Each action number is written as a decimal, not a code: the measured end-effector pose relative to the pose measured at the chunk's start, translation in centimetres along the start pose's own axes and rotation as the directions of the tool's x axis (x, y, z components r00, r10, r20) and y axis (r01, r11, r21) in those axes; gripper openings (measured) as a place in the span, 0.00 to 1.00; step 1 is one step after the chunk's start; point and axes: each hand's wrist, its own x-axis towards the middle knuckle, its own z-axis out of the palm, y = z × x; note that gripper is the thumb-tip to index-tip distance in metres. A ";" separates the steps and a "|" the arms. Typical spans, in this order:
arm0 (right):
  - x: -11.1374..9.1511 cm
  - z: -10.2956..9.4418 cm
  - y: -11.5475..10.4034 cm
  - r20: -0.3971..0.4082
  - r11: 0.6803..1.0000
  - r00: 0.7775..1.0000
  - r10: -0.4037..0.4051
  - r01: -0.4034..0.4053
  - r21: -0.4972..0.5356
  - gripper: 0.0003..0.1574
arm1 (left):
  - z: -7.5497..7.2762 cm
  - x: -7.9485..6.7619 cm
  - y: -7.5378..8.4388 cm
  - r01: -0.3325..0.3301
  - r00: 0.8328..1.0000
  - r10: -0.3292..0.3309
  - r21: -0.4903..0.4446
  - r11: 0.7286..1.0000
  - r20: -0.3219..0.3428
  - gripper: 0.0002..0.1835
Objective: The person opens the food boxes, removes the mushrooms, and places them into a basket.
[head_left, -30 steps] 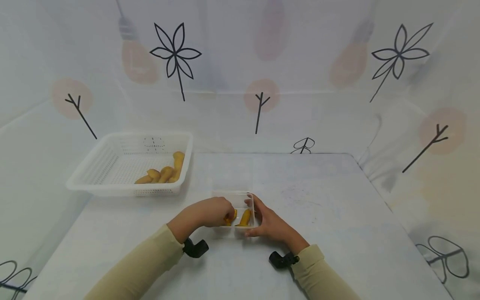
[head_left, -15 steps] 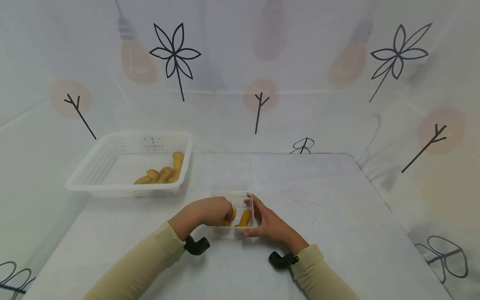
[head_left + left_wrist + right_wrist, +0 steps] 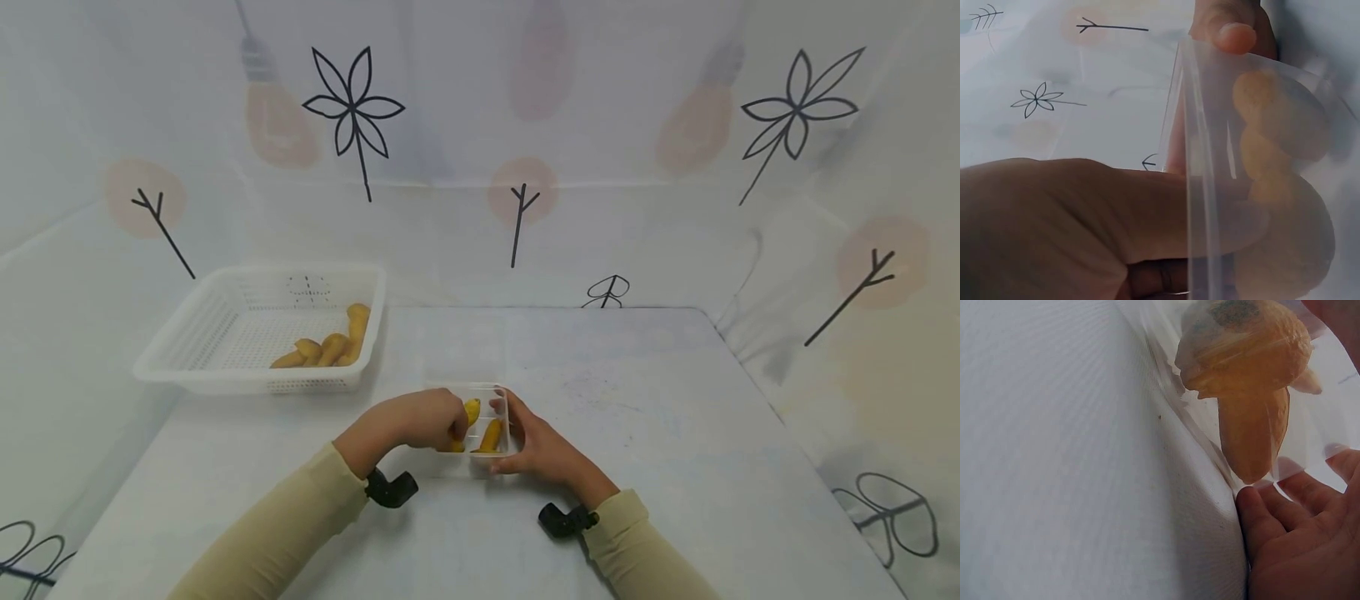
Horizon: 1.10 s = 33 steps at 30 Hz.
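Observation:
A small clear plastic box [image 3: 486, 388] stands on the white table in the head view. My right hand [image 3: 546, 448] grips its right side, thumb at the near side and fingers round the far one. My left hand [image 3: 429, 418] reaches into the box's left part, fingers curled down around a yellow mushroom [image 3: 472, 410] that partly shows beyond them. Another mushroom [image 3: 491, 436] lies at the right inside. The left wrist view has my thumb behind the cloudy wall, beside a rounded mushroom [image 3: 1297, 234]. A cap and stem [image 3: 1250, 425] show through the plastic in the right wrist view.
At the back left, a white perforated basket [image 3: 247, 381] holds several more mushrooms [image 3: 333, 348] in its right corner. Patterned white cloth [image 3: 450, 225] rises behind the table [image 3: 660, 400]. Both wrists wear black camera mounts.
The left hand has shifted slightly inside the box, and the mushroom at its fingers now sticks out farther toward the back. The right hand and the box stay in place.

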 end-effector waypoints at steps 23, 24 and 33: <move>0.4 0.1 -0.2 -0.009 1.000 1.000 0.003 -0.003 0.001 0.75 | -2.5 -3.7 -1.4 -0.144 0.955 0.145 0.023 0.989 -0.257 0.03; 0.5 0.1 -0.3 -0.008 1.000 1.000 0.005 -0.005 0.001 0.74 | -2.6 -3.9 -1.4 -0.143 0.953 0.143 0.021 0.990 -0.267 0.03; 0.5 0.0 -0.1 -0.003 1.000 1.000 -0.005 0.005 0.014 0.73 | -3.7 -5.4 -2.2 -0.154 0.924 0.147 0.008 0.988 -0.353 0.04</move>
